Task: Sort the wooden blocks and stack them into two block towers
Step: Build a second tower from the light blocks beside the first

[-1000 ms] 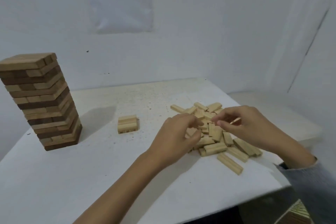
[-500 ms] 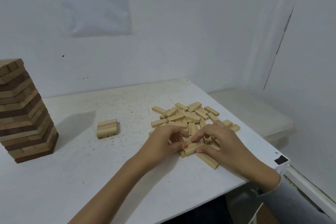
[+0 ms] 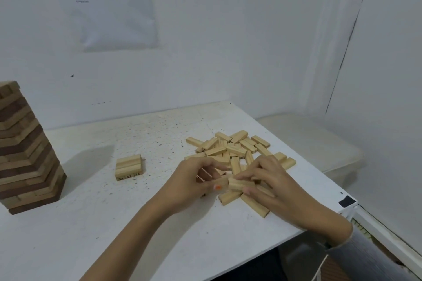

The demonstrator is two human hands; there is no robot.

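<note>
A loose pile of pale wooden blocks lies on the right half of the white table. My left hand and my right hand meet at the pile's near edge. Together they pinch one pale block held flat between the fingertips, just above other blocks. A low stack of pale blocks, two layers high with numbers on its ends, sits to the left of the pile. A tall tower of dark and light blocks stands at the far left, partly cut off by the frame.
The table's right edge and front corner run close to my right wrist. Beyond that edge is a pale bench. A white wall with a printed sheet stands behind the table.
My hands came down from above the pile to its near edge and closed on a block there. The view swung right, so the tall tower slid toward the left edge.
</note>
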